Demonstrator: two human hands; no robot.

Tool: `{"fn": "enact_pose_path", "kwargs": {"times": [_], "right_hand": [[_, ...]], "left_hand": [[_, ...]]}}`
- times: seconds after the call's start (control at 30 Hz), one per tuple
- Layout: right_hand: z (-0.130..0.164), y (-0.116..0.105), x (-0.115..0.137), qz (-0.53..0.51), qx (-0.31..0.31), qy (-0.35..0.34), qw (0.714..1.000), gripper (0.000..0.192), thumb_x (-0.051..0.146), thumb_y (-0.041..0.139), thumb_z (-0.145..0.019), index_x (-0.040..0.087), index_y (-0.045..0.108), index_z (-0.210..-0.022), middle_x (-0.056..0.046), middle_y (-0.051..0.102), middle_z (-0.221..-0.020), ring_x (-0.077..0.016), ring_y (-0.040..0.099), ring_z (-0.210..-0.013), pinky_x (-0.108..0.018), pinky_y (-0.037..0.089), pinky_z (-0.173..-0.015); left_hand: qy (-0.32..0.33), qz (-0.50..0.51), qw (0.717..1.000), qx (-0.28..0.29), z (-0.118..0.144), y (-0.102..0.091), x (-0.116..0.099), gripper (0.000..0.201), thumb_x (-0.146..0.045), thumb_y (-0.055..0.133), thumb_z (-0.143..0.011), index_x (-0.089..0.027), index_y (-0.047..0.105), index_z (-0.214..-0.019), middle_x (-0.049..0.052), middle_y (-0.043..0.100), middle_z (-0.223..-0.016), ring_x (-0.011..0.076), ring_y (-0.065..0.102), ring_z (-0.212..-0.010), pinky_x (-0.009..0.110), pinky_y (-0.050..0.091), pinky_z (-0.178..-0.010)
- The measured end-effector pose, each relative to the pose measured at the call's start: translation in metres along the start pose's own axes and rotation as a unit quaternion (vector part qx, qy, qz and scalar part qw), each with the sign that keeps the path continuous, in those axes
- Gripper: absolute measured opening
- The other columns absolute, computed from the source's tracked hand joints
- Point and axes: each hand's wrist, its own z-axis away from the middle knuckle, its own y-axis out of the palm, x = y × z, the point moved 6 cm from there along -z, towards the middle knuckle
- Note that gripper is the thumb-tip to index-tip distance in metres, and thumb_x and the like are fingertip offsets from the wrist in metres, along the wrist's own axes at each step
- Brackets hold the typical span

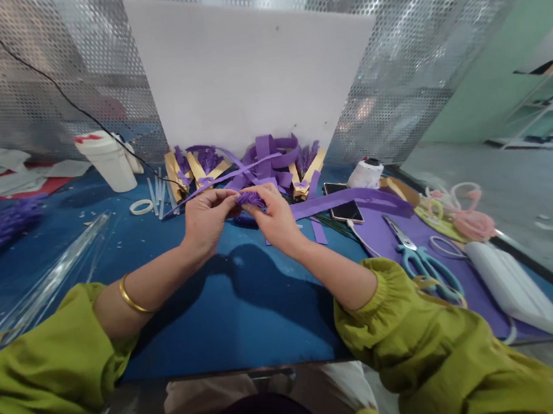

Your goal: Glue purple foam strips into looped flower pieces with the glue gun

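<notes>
You have a small purple fringed piece [250,199] pinched between your two hands, its frayed edge bunched and facing you, held just above the blue surface. A long purple paper strip [222,178] runs from it, stretching left and away towards the heap of purple ribbon

Your hands, left hand [206,219] and right hand [274,217], meet over the table [228,307] on a fringed strip [250,199], with the cup [108,162] far left, the phone [342,202] just right, and the scissors [421,260] beyond it.
</notes>
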Motion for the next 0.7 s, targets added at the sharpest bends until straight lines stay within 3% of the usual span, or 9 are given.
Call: {"fn": "enact_pose_path", "kwargs": {"times": [0.17, 0.3, 0.4, 0.53, 0.7], "right_hand": [[0.005, -0.001, 0.002, 0.021, -0.006, -0.016, 1.0, 0.02, 0.021, 0.054, -0.09, 0.021, 0.065, -0.107, -0.005, 0.07, -0.105, -0.0185, 0.062, -0.098, -0.032, 0.047, -0.091], [0.011, 0.0, 0.007, 0.133, 0.001, -0.03, 0.991, 0.025, 0.024, 0.048, -0.094, 0.019, 0.064, -0.113, -0.007, 0.071, -0.111, -0.0216, 0.064, -0.103, -0.032, 0.046, -0.088], [0.015, 0.005, 0.009, 0.237, 0.048, -0.012, 0.97, 0.031, 0.023, 0.042, -0.096, 0.017, 0.062, -0.119, -0.01, 0.07, -0.119, -0.0247, 0.065, -0.104, -0.033, 0.047, -0.082], [0.015, 0.012, 0.015, 0.311, 0.12, 0.0, 0.943, 0.035, 0.022, 0.041, -0.096, 0.018, 0.059, -0.126, -0.011, 0.069, -0.124, -0.0258, 0.068, -0.1, -0.033, 0.047, -0.075], [0.014, 0.017, 0.025, 0.354, 0.185, 0.004, 0.917, 0.036, 0.028, 0.039, -0.099, 0.017, 0.057, -0.129, -0.014, 0.073, -0.114, -0.0281, 0.07, -0.092, -0.033, 0.046, -0.069]], "left_hand": [[-0.018, -0.011, 1.0, 0.02, 0.009, 0.008, 0.0, 0.034, -0.046, 0.077, -0.07, -0.015, 0.071, -0.081, 0.003, 0.07, -0.075, 0.0145, 0.065, -0.07, 0.03, 0.055, -0.074], [0.062, -0.109, 0.992, 0.03, 0.014, 0.009, -0.008, 0.033, -0.045, 0.079, -0.07, -0.017, 0.067, -0.083, 0.003, 0.07, -0.083, 0.0163, 0.064, -0.078, 0.027, 0.051, -0.073], [0.117, -0.223, 0.966, 0.053, 0.012, 0.008, -0.011, 0.038, -0.049, 0.08, -0.069, -0.019, 0.06, -0.083, 0.001, 0.067, -0.079, 0.0167, 0.061, -0.075, 0.026, 0.047, -0.066], [0.127, -0.286, 0.946, 0.085, 0.01, 0.006, -0.008, 0.038, -0.058, 0.064, -0.083, -0.022, 0.051, -0.079, -0.004, 0.055, -0.058, 0.0151, 0.053, -0.057, 0.026, 0.038, -0.057], [0.19, -0.346, 0.917, 0.053, 0.019, 0.008, -0.019, 0.042, -0.061, 0.048, -0.091, -0.022, 0.047, -0.074, -0.002, 0.053, -0.063, 0.0159, 0.049, -0.061, 0.027, 0.032, -0.058]]}}
